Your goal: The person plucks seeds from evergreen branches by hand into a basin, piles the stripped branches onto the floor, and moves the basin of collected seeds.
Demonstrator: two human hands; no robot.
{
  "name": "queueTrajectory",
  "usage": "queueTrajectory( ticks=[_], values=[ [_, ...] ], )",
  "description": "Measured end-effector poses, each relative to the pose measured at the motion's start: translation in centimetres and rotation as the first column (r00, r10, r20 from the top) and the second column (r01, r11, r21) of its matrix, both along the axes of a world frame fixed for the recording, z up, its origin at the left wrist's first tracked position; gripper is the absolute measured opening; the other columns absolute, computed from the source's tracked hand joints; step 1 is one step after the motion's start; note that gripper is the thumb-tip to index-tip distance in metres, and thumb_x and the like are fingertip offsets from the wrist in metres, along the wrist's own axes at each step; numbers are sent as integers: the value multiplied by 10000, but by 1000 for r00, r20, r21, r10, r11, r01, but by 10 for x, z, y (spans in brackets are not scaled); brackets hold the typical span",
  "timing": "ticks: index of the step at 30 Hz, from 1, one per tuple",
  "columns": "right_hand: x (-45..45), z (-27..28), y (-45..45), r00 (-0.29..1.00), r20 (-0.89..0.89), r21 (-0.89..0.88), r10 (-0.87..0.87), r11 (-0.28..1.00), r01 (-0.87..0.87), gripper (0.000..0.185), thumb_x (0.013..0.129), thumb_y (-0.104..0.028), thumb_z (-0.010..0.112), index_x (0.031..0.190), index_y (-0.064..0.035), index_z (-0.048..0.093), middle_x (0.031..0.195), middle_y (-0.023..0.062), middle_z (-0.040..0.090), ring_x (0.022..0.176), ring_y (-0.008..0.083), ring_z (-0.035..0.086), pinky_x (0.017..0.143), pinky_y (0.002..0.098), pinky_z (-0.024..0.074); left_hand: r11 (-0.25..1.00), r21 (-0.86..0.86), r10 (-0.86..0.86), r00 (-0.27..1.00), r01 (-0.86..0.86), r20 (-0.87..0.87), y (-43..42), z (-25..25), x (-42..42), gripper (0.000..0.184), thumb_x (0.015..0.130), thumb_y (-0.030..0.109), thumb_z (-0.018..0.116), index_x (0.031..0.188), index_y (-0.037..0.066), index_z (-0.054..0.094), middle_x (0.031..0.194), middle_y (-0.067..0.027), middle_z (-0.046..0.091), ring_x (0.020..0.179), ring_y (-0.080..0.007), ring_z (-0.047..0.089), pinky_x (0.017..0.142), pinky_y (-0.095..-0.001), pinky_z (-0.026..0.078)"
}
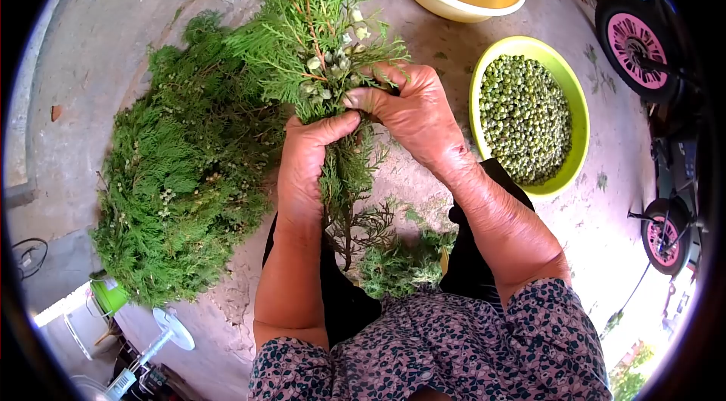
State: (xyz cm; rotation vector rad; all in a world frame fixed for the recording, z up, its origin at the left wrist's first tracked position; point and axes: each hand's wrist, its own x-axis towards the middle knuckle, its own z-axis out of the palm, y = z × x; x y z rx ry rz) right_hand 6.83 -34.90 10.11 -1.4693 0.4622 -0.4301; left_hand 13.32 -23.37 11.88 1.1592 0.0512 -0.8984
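Note:
My left hand (310, 151) is wrapped round the stem of a leafy evergreen branch (299, 30), likely arborvitae, held upright in front of me. Pale green seed cones (338, 66) cluster among its sprays just above my thumb. My right hand (412, 110) is at the branch's right side, thumb and fingers pinched together against the sprays by the cones. What lies between those fingertips is hidden. Below my left hand, the branch's darker lower twigs hang down. To the right, a yellow-green basin (580, 125) holds a heap of picked green cones (525, 117).
A large pile of cut evergreen branches (174, 182) lies on the floor at left. Loose sprigs (404, 261) lie between my legs. A pale yellow basin (461, 12) stands at the top. Pink-wheeled bike (635, 49) at right; white bucket (83, 329) and fan-like stand (172, 329) lower left.

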Motion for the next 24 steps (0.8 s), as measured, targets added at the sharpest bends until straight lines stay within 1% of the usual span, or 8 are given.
queueTrajectory(
  ticks=[2,4,6,9,14,16,22,24],
  values=[
    [-2,16,2,995,83,-100,-54,993,62,126,751,-63,632,826,33,599,610,14,558,553,46,453,489,231,409,1000,-24,14,1000,-13,14,1,-4,0,260,629,27,668,871,-33,593,757,-82,621,634,-170,592,597,-269,479],
    [-4,27,1,992,-120,448,48,894,11,115,791,-96,605,821,14,597,577,17,529,478,50,429,411,198,354,993,-22,-113,994,113,8,8,-10,4,266,719,135,612,863,-85,569,673,-118,586,502,-169,520,452,-281,399],
    [-5,16,-2,997,41,743,-71,669,18,139,824,-158,581,808,-21,563,613,15,512,447,63,428,370,186,303,996,-17,-84,995,83,-49,7,-6,3,227,763,161,567,776,-66,558,600,-97,542,451,-152,458,451,-277,346],
    [-4,11,-12,982,152,742,-112,669,-39,154,834,-158,565,819,-8,531,631,46,512,475,102,452,395,223,337,984,-129,-142,974,121,-174,12,-10,7,216,797,169,521,672,-1,474,510,-59,442,398,-139,372,485,-278,302],
    [-2,23,-11,989,84,786,-123,618,10,97,826,-98,552,823,-2,546,644,43,529,484,90,468,401,217,353,988,-120,-119,981,101,-155,14,-14,10,206,796,173,518,727,-20,491,517,-63,458,391,-142,382,487,-287,309],
    [-3,20,-9,1000,-5,644,-30,765,27,95,813,-84,571,855,0,557,650,29,537,486,73,466,407,194,361,986,-127,-130,977,110,-167,14,-14,10,208,795,175,517,733,-22,496,514,-63,460,387,-143,383,488,-289,309],
    [-5,20,-9,996,-37,629,76,776,-36,153,805,-77,584,933,5,569,672,7,543,491,46,449,400,154,338,987,-116,-132,977,114,-168,14,-12,9,234,779,191,527,759,-42,511,498,-66,458,385,-148,390,460,-282,305],
    [-5,21,-8,995,-48,620,91,783,-42,156,801,-72,586,937,2,570,658,7,541,496,52,450,413,167,349,993,33,-108,993,110,-47,9,-5,3,238,767,195,540,756,-41,513,502,-66,459,387,-147,390,446,-275,305]
  ],
)
